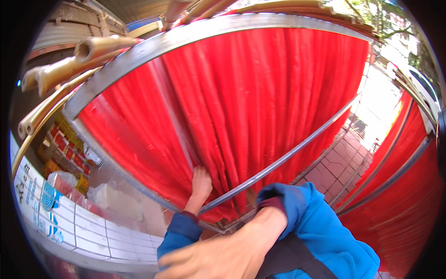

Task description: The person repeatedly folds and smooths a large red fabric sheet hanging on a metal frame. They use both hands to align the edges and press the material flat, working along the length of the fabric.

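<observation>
Long red hanging sheets, perhaps cloth (264, 104), fall in folds inside a metal frame (139, 52). Low among the folds, beside a pale, blurred strip, my left hand (202, 181) touches the red material; its fingertips are partly hidden, so a grip cannot be confirmed. My right hand (212, 256) is nearer the camera, at the bottom of the view, blurred, back upward and fingers stretched to the left. Nothing shows in it. A slanting metal bar (278, 164) crosses in front of the sheets, its lower end close to my left wrist.
Bamboo poles (55, 73) jut out past the frame at upper left. White boxes (62, 216) behind wire mesh, plastic bags (104, 197) and stacked red and yellow goods (69, 150) are at left. More red sheets (393, 209) hang at right, past tiled paving (338, 164).
</observation>
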Demonstrator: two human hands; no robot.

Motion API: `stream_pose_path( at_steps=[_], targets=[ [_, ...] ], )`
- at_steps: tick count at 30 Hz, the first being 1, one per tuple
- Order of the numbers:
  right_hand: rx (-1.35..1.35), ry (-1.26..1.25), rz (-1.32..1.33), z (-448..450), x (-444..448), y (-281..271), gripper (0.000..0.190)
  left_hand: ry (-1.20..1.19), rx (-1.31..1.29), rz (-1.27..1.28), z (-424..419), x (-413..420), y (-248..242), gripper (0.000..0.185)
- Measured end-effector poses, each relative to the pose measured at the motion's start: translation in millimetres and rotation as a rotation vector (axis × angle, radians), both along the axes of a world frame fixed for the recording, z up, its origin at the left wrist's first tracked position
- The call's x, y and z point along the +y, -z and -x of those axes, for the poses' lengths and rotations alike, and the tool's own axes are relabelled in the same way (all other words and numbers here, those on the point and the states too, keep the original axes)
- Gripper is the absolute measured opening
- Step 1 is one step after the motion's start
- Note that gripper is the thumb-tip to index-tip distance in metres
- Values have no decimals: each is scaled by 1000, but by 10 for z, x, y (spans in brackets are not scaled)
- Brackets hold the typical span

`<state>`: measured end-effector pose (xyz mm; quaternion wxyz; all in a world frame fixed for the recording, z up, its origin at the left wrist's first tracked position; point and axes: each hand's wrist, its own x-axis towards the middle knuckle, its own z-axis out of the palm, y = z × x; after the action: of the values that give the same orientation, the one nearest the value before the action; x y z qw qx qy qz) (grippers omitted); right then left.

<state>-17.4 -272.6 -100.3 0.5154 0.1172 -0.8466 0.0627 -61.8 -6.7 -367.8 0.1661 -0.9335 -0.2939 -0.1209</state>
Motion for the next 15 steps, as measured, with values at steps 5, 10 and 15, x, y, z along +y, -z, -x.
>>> stream_pose_path(
  at_steps=[5, 10, 15],
  targets=[
    [-76, -70, -46, 144, -279, -210, 29, 63, -519, 251, -62, -445, -537, 36],
    [-27, -133, -1, 9, -266, -113, 25, 201, -878, 229, -276, -681, -1214, 37],
    [-53, -81, 47, -403, -170, -36, 28, 314, -1173, 244, -616, -673, -1780, 42]
  ],
)
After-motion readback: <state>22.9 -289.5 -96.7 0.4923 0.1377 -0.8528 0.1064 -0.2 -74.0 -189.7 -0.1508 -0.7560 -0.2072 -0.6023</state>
